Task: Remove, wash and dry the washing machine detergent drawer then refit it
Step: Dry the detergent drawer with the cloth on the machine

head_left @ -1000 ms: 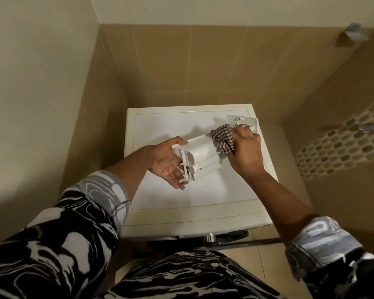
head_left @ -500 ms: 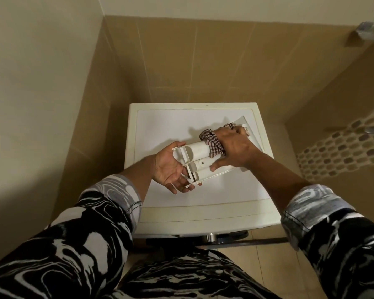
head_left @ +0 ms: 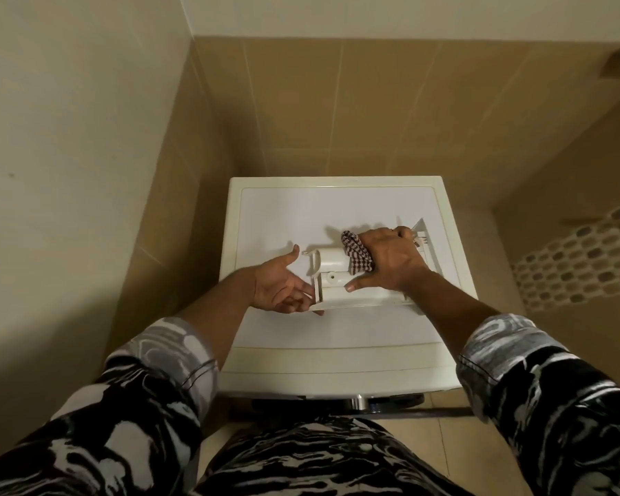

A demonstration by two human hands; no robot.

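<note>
Detergent drawer (head_left: pixel 332 261): white moulded plastic, long and box-shaped, seen with ribbed walls and a rounded channel facing up. It is held lengthwise, left to right, over the right half of the washing machine's top. Whether its far end touches the lid cannot be told.
Left hand (head_left: pixel 283 282): turned palm up with the fingers straight and the thumb spread away. The fingertips are tucked under the drawer's left end, which is carried on them; nothing is gripped.
Right hand (head_left: pixel 391 259): laid knuckles up on the drawer's middle and right part. The fingers are curled round the cloth, while the thumb (head_left: pixel 358 285) is stretched flat along the drawer's near face.
Cloth (head_left: pixel 355 254): red-and-white checked fabric, bunched up, pressed onto the rounded channel; most of it is covered by the right hand.
Washing machine (head_left: pixel 301 216): cream-white, square-topped, set into a corner; a chrome door rim is glimpsed below its front edge.
Sleeves (head_left: pixel 151 388): black, grey and white swirl-patterned fabric, pushed up both forearms.
Walls (head_left: pixel 337 102): beige tiles are seen behind, with a band of oval mosaic (head_left: pixel 580 266) at the right.
</note>
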